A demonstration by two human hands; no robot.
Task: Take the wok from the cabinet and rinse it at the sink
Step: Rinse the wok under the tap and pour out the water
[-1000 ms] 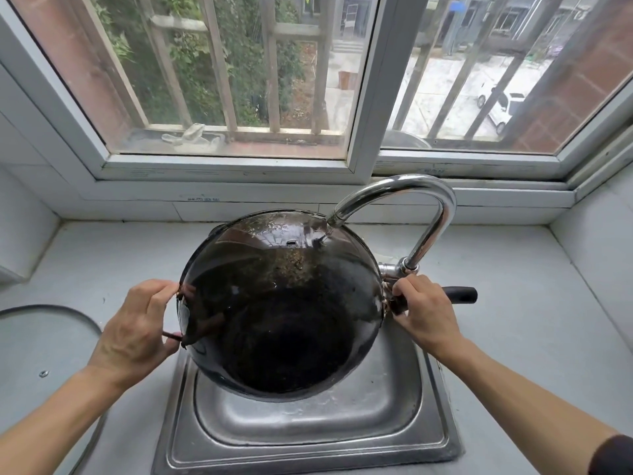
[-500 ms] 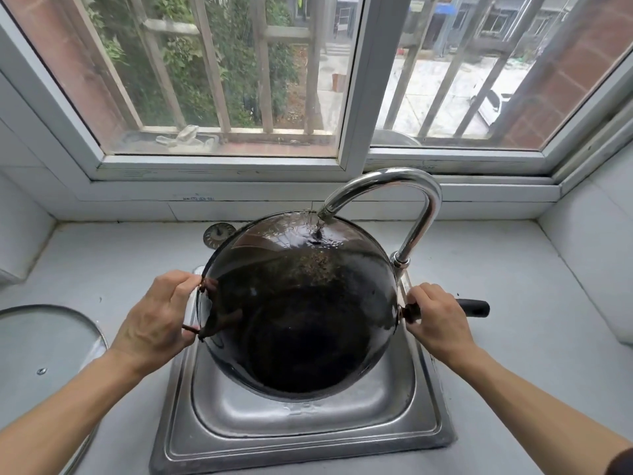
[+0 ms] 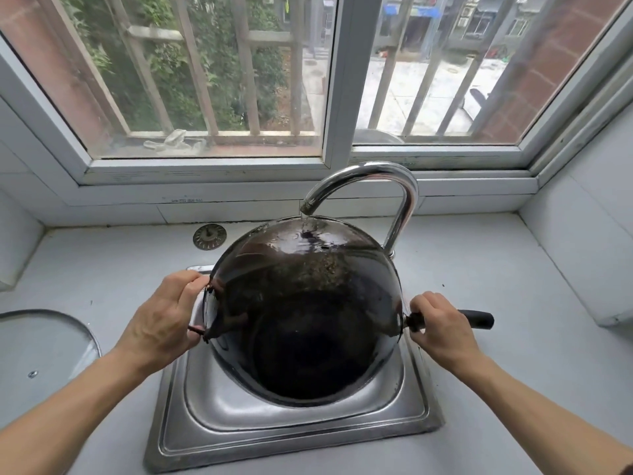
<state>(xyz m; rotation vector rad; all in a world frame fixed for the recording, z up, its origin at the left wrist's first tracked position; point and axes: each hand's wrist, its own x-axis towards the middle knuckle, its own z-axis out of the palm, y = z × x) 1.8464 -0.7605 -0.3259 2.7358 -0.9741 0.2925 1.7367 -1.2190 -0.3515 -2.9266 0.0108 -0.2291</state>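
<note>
Single head-mounted wide-angle view, looking forward and steeply down at close range onto the sink (image 3: 205, 437) and countertop (image 3: 513, 337); the window (image 3: 339, 80) fills the upper frame.

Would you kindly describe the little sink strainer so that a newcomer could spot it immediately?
Start at the steel sink set into the grey counter beneath the window. Look past its far left corner, toward the wall: the sink strainer lies flat on the counter there. It is a small round metal disc with a centre knob, far smaller than the glass lid at the left edge.
</note>
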